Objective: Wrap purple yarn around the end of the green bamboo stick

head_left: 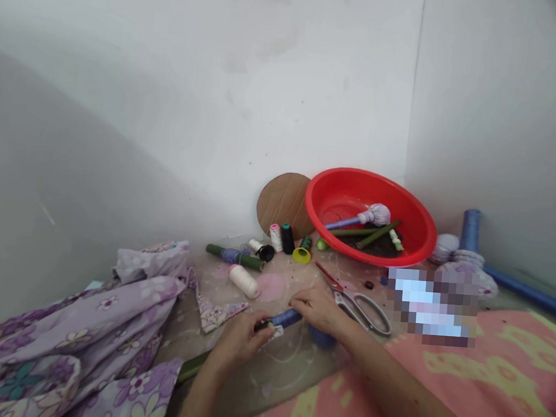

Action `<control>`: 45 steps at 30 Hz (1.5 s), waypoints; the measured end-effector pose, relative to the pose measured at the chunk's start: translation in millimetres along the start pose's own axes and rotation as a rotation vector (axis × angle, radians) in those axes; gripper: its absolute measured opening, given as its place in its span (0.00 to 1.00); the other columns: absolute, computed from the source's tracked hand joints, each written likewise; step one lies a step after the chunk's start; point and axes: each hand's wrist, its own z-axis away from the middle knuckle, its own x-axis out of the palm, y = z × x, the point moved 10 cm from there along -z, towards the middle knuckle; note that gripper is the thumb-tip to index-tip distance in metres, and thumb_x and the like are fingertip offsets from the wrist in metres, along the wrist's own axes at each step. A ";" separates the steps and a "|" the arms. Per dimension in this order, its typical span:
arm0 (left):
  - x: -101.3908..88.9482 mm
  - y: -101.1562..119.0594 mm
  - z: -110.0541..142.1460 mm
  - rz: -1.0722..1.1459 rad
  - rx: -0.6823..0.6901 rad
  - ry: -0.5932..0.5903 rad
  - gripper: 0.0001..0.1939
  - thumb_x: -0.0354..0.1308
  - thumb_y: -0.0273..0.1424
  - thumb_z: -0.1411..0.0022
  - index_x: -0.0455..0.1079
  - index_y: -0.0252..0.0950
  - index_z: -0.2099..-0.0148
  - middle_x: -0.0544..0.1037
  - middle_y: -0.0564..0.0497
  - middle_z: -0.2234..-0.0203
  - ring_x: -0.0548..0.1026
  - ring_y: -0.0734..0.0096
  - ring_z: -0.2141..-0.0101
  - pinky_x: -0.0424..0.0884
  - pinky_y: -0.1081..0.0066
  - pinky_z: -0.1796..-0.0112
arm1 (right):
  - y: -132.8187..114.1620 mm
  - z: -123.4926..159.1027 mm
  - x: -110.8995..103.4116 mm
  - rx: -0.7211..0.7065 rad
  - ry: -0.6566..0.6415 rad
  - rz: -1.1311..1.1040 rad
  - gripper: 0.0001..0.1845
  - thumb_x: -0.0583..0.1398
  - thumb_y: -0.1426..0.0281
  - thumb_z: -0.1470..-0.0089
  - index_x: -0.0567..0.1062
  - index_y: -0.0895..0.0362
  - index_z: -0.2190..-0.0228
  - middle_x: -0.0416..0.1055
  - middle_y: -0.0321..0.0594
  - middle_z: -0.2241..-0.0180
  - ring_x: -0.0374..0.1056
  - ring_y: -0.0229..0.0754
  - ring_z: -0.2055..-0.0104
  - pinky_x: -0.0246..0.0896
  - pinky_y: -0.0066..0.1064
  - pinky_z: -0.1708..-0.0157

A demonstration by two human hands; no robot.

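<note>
A green stick (192,366), partly wrapped in blue (286,318) toward its right end, lies across both hands. My left hand (238,344) is closed around it, and a small whitish scrap (277,331) shows by its fingertips. On the blue-wrapped part, near its right end, the fingers of my right hand (316,308) are closed. Below my right wrist sits a blue bundle (322,337), partly hidden by the forearm. Scissors (363,313) with grey handles rest just right of my right hand. A cream thread spool (244,282) lies beyond my hands.
Purple flowered cloth (142,313) is heaped at left. Several thread spools (288,238) and a green stick wound with blue thread (234,257) are farther back. A red basin (370,256) leans near the wall beside a cardboard disc (283,202). Pink-yellow cloth (490,376) covers the right front.
</note>
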 end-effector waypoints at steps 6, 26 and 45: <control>-1.4 -8.2 -2.7 0.013 -0.027 0.044 0.17 0.47 0.39 0.47 0.68 0.36 0.60 0.73 0.51 0.73 0.67 0.71 0.74 0.56 0.76 0.74 | 16.3 -0.1 -13.7 0.108 0.192 -0.061 0.15 0.52 0.64 0.54 0.71 0.60 0.82 0.65 0.34 0.83 0.58 0.33 0.78 0.46 0.22 0.79; -14.7 -5.6 -1.3 0.643 -0.077 0.128 0.19 0.53 0.41 0.51 0.67 0.30 0.65 0.66 0.54 0.83 0.63 0.78 0.80 0.57 0.79 0.79 | 8.1 -4.4 2.1 0.112 0.142 -0.338 0.23 0.52 0.80 0.63 0.67 0.56 0.60 0.67 0.41 0.64 0.63 0.37 0.70 0.57 0.29 0.69; 4.3 15.1 4.4 0.613 -0.074 -0.086 0.19 0.50 0.42 0.49 0.66 0.32 0.63 0.66 0.55 0.81 0.60 0.79 0.81 0.55 0.80 0.80 | 29.6 -3.8 22.8 0.293 0.118 -1.103 0.10 0.57 0.66 0.62 0.68 0.61 0.83 0.59 0.31 0.86 0.53 0.30 0.83 0.47 0.23 0.81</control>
